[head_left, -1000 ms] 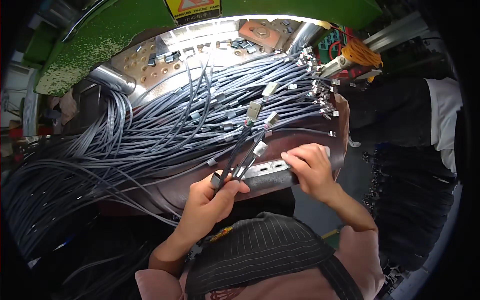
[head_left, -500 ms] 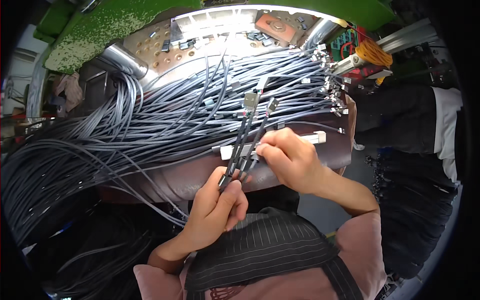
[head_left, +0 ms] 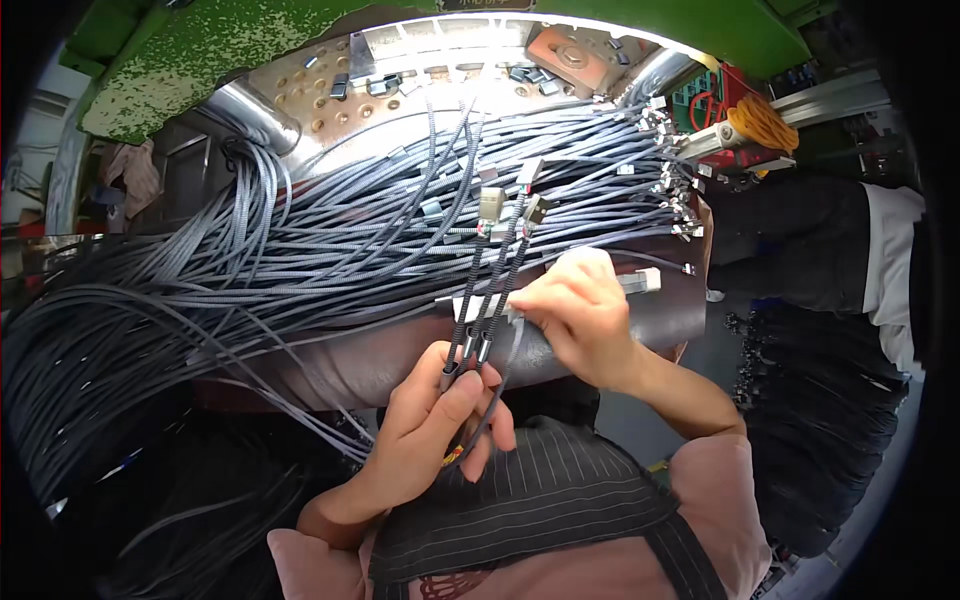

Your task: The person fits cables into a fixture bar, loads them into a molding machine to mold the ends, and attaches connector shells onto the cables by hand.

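My left hand (head_left: 430, 420) is closed round a braided cable with three black branches (head_left: 495, 280) that stand up from its fingers. Metal plugs top the branches: a pale one (head_left: 491, 204) at the left, a darker one (head_left: 536, 210) at the right and another (head_left: 531, 173) farther up. Small metal sleeves (head_left: 485, 347) sit on the branches just above my fingers. To the right, my right hand (head_left: 580, 310) pinches the upper end of a grey cable (head_left: 510, 375), which curves down to my left hand. Its fingertips partly hide that end.
A thick heap of grey braided cables (head_left: 330, 245) covers the bench, plugs (head_left: 685, 190) toward the right. Behind lie small metal pieces (head_left: 382, 86) on a lit plate under a green machine frame (head_left: 220, 50). A white bar-shaped item (head_left: 640, 281) lies along the brown front edge (head_left: 340, 365). Dark cables hang at right.
The branches stand more upright and closer together. The grey cable now shows as a longer curve between my hands, and some left-hand fingers have spread out. My right hand has stayed in nearly the same place.
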The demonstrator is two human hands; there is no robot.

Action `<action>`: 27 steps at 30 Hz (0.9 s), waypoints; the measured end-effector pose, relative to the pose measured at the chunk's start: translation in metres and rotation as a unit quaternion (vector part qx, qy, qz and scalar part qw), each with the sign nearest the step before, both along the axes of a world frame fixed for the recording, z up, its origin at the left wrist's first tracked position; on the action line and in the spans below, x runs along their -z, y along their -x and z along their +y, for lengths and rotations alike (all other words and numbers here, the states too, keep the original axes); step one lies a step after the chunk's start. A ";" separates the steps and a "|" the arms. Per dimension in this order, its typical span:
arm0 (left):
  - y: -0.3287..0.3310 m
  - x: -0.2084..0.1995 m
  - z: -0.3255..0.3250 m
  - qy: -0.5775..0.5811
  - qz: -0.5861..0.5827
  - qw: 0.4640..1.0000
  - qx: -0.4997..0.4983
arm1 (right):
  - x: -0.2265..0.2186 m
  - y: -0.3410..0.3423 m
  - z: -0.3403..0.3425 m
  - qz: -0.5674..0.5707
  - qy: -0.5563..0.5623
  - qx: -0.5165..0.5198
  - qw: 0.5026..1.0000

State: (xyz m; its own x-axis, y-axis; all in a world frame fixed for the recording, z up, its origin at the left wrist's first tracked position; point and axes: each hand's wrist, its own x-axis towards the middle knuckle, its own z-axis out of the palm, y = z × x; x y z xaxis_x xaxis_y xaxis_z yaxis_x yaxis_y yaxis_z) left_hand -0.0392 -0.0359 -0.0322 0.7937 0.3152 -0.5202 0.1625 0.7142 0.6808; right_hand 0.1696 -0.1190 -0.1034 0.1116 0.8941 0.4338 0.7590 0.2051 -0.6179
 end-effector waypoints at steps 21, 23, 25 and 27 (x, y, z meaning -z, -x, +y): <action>0.001 0.017 0.002 -0.162 0.111 0.981 -0.010 | -0.006 0.005 -0.003 -0.132 -0.003 0.031 0.991; 0.003 0.016 0.002 -0.175 0.142 0.974 -0.005 | -0.003 -0.004 -0.010 -0.079 -0.013 0.011 0.997; 0.003 0.016 0.000 -0.185 0.143 0.972 0.003 | -0.005 -0.007 -0.008 0.011 -0.073 -0.003 0.997; 0.003 0.014 -0.001 -0.197 0.139 0.970 0.016 | -0.015 -0.007 -0.004 -0.037 -0.046 0.024 0.998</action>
